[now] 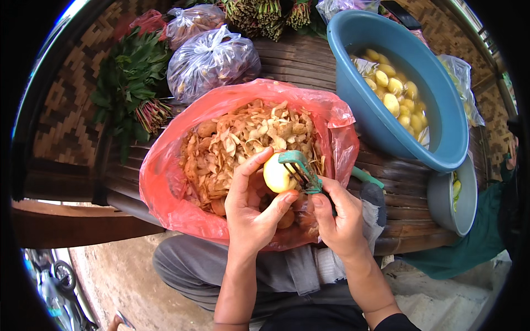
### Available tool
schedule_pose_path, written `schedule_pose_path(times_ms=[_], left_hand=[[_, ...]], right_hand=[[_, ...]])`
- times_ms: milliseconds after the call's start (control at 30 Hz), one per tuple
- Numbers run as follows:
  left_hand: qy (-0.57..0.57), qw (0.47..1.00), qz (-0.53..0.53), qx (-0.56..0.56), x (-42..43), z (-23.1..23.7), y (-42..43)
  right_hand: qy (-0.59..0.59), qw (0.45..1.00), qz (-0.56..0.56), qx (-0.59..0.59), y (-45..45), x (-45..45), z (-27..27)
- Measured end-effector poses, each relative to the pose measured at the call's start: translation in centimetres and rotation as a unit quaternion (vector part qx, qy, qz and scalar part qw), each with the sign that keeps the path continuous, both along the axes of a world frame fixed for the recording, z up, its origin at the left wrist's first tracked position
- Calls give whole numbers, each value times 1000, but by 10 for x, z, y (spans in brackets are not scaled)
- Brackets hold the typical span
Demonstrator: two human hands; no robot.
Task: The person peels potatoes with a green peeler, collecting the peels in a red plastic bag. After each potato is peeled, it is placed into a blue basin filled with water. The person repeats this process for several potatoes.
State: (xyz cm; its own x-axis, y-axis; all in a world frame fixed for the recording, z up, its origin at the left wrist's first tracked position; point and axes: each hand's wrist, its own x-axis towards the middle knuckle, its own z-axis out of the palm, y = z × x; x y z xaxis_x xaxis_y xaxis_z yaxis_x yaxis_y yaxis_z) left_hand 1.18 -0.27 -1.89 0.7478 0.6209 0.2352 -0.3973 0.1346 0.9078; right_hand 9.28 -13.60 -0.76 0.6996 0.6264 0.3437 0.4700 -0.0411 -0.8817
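Observation:
My left hand (256,207) holds a pale yellow peeled potato (276,173) between thumb and fingers. In my right hand (339,211) is a green-handled vegetable peeler (299,159), its blade against or just over the right side of the potato. Both hands are above a red plastic bag (165,165) that lies wide open, holding a heap of brown potato peelings (252,136) and some unpeeled potatoes (207,128). A large blue basin (345,58) stands at the upper right, with peeled potatoes (391,104) in cloudy water.
Tied clear plastic bags (213,62) and leafy greens with reddish stems (132,82) lie at the upper left. More bundled stems (265,14) are at the top. A grey metal bowl (468,198) stands right, near a person's green garment (451,248). Everything rests on a bamboo-slat platform (298,60).

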Motion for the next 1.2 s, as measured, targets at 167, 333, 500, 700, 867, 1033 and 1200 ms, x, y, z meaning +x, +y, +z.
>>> schedule_pose_path(times_ms=[167,333,500,700,867,1033,1200], left_hand=[[3,1000,19,20,0,0,1],[-17,998,33,-60,-2,0,2],[16,1000,20,12,-3,0,0],[-34,998,-50,22,1,1,-4],[-11,998,-50,-45,0,-2,-1],[9,999,-9,-33,0,-3,0],[22,999,15,-22,-3,0,0]], right_hand=[[-51,999,7,8,1,1,-2],[-46,999,10,-2,-1,-1,1],[-70,997,-41,-14,3,1,2],[-46,996,-69,-23,3,6,3],[3,999,-31,-10,-5,1,2],[-34,999,-15,3,-4,2,-3],[-26,1000,-13,-9,-6,2,-1]])
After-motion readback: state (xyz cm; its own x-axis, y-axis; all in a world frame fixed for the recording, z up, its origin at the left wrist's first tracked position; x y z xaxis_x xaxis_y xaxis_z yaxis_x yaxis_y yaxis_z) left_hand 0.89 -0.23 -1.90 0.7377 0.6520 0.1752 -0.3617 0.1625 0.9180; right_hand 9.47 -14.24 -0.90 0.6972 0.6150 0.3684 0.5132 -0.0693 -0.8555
